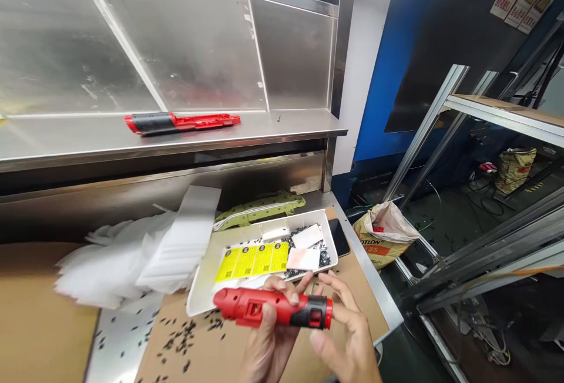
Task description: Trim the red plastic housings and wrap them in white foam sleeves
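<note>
My left hand is closed round a red and black plastic tool housing, its thumb on the near side and fingers over the top. The housing lies level above the cardboard, its black collar and red rim pointing right. Around that rim end hovers my right hand, fingers apart and curved; a fingertip is close to the rim, and whether it touches I cannot tell. Just behind the housing stands a white tray containing yellow label sheets, white pieces and small black parts.
A similar red and black housing rests on the metal shelf. White foam sheets are piled left of the tray. Behind it lies a green strip-like item; a phone is at right. Small black bits litter the cardboard.
</note>
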Demonstrator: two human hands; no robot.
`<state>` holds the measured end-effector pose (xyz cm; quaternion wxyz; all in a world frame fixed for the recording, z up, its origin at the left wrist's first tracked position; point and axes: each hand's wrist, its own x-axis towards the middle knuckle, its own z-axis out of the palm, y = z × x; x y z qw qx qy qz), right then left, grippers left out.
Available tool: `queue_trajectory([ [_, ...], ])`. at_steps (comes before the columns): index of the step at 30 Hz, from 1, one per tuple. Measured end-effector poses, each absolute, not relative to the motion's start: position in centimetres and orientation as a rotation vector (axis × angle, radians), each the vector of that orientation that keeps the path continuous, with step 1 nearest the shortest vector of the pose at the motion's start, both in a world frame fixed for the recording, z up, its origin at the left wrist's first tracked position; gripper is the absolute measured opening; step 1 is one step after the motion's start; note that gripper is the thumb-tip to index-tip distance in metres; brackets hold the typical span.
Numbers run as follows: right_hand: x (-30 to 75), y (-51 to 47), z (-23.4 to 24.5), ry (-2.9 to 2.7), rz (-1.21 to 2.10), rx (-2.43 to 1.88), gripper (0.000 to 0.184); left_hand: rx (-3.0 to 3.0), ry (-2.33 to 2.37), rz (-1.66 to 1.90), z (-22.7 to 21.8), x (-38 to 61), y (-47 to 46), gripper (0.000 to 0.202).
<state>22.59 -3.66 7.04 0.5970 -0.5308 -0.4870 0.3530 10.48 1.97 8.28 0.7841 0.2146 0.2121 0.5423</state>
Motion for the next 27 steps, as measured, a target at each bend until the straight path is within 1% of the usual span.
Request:
queue_trajectory([
  [4, 22.4, -3.4, 7.2, -0.995, 0.817, -1.29, 0.025, 0.473, 0.558, 1.191, 8.6, 11.0, 1.4, 0.034],
  [7, 23.0, -3.4, 6.9, -1.023, 0.881, -1.282, 0.022, 0.47, 0.656, 1.215, 9.2, 11.4, 1.0, 0.04],
  [11, 23.5, -3.5, 6.7, -0.976, 0.906, -1.256, 0.024, 0.542, 0.694, 1.218, 9.5, 11.7, 0.7, 0.042],
  [15, 24.0, -3.5, 6.5, -1.037, 0.938, -1.263, 0.023, 0.592, 0.696, 1.25, 8.6, 11.4, 0.8, 0.04],
  [21, 24.0, -3.4, 7.0, -0.991, 1.039, -1.215, 0.034, 0.797, 0.529, 1.214, 6.8, 10.2, 1.5, 0.027],
  [27, 23.6, -3.3, 7.8, -0.895, 1.135, -1.152, 0.045, 0.798, 0.524, 1.224, 7.9, 10.4, 1.6, 0.026],
])
